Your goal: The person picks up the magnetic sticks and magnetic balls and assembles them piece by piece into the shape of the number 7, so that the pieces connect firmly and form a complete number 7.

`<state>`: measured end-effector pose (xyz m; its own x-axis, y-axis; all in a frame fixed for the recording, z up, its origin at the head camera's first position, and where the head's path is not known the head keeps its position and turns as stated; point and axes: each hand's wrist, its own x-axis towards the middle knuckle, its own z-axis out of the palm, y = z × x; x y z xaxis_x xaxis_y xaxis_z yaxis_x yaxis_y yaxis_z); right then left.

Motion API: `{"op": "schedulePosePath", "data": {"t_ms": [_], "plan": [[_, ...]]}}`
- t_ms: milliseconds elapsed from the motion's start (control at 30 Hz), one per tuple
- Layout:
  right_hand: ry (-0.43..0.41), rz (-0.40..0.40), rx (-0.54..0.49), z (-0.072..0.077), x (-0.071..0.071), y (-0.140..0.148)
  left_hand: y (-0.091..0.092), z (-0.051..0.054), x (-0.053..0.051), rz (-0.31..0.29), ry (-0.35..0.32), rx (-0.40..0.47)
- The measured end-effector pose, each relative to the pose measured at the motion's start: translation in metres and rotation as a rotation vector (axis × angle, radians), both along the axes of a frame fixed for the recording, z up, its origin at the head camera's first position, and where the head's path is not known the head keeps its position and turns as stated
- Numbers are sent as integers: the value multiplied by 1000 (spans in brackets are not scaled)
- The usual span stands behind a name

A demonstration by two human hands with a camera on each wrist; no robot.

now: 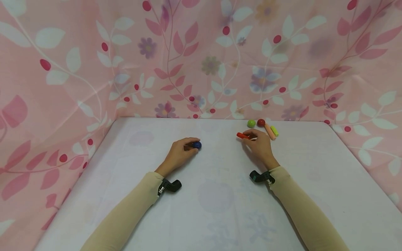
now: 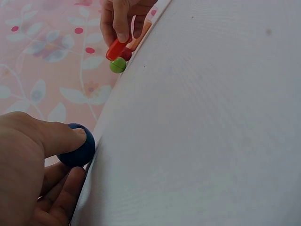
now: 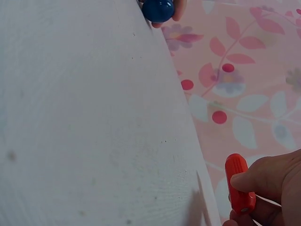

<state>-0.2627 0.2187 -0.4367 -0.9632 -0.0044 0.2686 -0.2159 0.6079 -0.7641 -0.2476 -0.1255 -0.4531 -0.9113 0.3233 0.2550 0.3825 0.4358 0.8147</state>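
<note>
Between thumb and fingers, my left hand (image 1: 179, 152) holds a glossy dark blue ball (image 1: 197, 145), at left of centre over the white table. In the left wrist view the thumb lies across the blue ball (image 2: 79, 153), with fingers below it. My right hand (image 1: 260, 145) pinches a short red stick with rounded ends (image 1: 241, 135), toward the back right. The right wrist view shows the thumb on the side of the red stick (image 3: 239, 181); its exact kind is unclear. The two hands are apart.
Behind my right hand, near the table's back edge, lie a green ball (image 1: 251, 123), a dark red ball (image 1: 261, 122), a peach-orange stick (image 1: 270, 132) and a yellow-green stick (image 1: 274, 130). Pink floral cloth (image 1: 210, 66) hangs around the white table (image 1: 216, 212).
</note>
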Motion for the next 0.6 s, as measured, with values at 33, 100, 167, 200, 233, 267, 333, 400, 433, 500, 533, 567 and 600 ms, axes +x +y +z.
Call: {"op": "schedulePosePath", "data": {"t_ms": [33,100,167,200,233,267,333,400,433,500,533,567,600], "plan": [[2,0,3,0,0,0,0,0,0,0,-3,1],[8,-2,10,0,0,-1,0,0,0,1,-1,0],[14,1,12,0,0,-2,0,0,1,5,-3,-1],[15,6,10,0,0,-3,0,0,1,7,-1,-4],[18,11,6,1,1,-4,0,0,1,9,1,-4],[19,19,-2,2,1,-5,-1,0,1,11,4,-4],[16,37,-17,4,3,-7,0,0,0,13,7,-3],[8,51,-25,6,4,-10,0,-1,0,13,11,-2],[4,57,-28,7,4,-11,1,0,-1,12,12,0],[-6,66,-28,9,5,-13,1,-1,-2,13,14,-1],[-9,69,-27,10,5,-13,2,-1,-2,14,13,0],[-13,71,-23,11,5,-14,2,-1,-2,15,14,0],[-16,74,-23,11,5,-15,3,-1,-2,16,16,-1]]}}
